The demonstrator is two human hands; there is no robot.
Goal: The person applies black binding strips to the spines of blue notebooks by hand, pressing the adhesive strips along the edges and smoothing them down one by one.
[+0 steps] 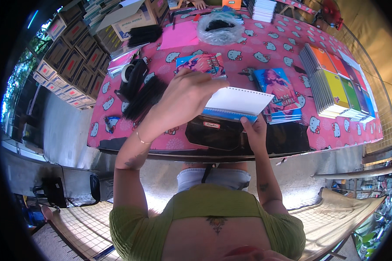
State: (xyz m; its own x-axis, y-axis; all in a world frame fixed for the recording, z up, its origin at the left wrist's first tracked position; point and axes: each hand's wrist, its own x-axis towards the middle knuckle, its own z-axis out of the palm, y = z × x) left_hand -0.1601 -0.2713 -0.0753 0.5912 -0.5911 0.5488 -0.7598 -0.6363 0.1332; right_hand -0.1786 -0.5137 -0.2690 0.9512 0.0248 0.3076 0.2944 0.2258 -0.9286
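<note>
A notebook with white pages (pixel 240 101) and a row of punched holes along its upper edge tilts over the table's near side. Its blue cover (pixel 224 114) shows below. My right hand (pixel 255 129) grips its lower right corner, thumb on top. My left hand (pixel 190 96) is bent over its upper left corner, fingers pressed together; what they pinch is hidden. Beneath the notebook lies a black flat case (pixel 213 134). Right of it sits a stack of notebooks with a pink and blue illustrated cover (pixel 278 89); a similar notebook (pixel 204 63) lies beyond my left hand.
Bundles of thin black strands (pixel 144 99) lie left beside a black tape dispenser (pixel 133 80). Stacked colourful spiral notebooks (pixel 335 89) stand right. Farther back are a clear plastic bag (pixel 221 32), pink sheets (pixel 178 38) and an open carton (pixel 137 19). Another person's hand (pixel 199 4) rests at the far edge.
</note>
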